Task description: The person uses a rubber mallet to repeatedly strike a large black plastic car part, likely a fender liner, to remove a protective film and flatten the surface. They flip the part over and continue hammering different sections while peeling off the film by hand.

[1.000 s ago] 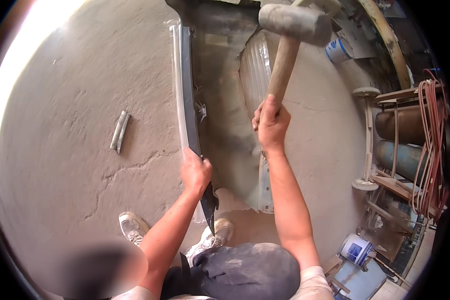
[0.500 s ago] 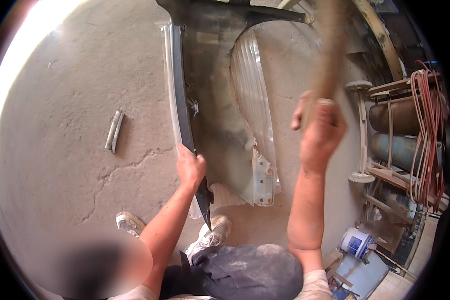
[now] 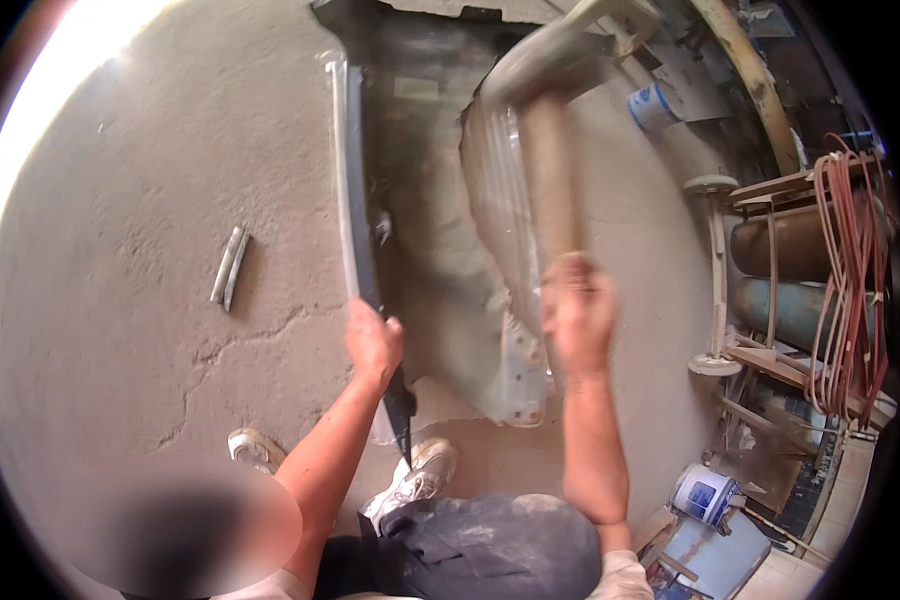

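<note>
We clamp the panel edge in our left hand, right hand gripping the mallet; strike squarely, well clear of the fingers.

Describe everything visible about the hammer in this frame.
The hammer is a mallet with a pale wooden handle and a heavy grey head, both smeared by motion blur. The right hand grips the handle's lower end; the head is at the top, over the curved edge of the grey sheet-metal panel. Whether the head touches the panel cannot be told.
</note>
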A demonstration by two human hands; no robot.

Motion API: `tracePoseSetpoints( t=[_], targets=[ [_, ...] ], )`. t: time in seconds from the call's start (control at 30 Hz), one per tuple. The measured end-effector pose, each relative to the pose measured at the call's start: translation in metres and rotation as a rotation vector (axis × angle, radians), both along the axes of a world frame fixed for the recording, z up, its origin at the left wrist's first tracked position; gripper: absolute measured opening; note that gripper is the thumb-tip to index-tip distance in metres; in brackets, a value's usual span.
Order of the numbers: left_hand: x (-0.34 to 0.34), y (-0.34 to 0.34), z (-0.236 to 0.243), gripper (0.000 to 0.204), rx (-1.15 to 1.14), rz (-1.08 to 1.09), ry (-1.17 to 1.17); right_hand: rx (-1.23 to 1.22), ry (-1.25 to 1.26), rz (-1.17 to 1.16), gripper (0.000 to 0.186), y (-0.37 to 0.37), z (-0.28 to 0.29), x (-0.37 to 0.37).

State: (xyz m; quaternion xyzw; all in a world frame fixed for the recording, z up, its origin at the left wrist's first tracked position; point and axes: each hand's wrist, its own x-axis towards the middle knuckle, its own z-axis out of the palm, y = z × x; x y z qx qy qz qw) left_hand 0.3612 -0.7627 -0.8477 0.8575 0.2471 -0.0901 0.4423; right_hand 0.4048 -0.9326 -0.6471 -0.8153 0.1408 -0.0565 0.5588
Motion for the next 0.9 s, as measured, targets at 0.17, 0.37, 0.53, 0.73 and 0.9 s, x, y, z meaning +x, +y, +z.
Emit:
tracePoseSetpoints(
  t=[0.17,0.37,0.53,0.73,0.9],
  targets=[
    [-0.003,-0.007,0.006,0.04,0.01,-0.002,0.064,0.21,-0.613,0.029,0.066,0.017,0.043,0.003],
    [0.012,-0.019,0.024,0.033,0.038,-0.018,0.076,-0.545,0.451,0.118,0.049,0.004,-0.129,-0.063],
    [0.015,-0.001,0.008,0.035,0.076,-0.029,0.052,0.121,0.239,-0.059,0.048,-0.005,-0.013,-0.035],
    [0.006,-0.006,0.013,0.037,0.057,-0.016,0.066,0.121,-0.666,0.107,0.076,0.0,0.116,-0.007],
    [0.009,-0.02,0.021,0.037,0.042,-0.017,0.046,-0.33,0.408,0.087,0.058,-0.014,-0.108,-0.114]
  ],
)
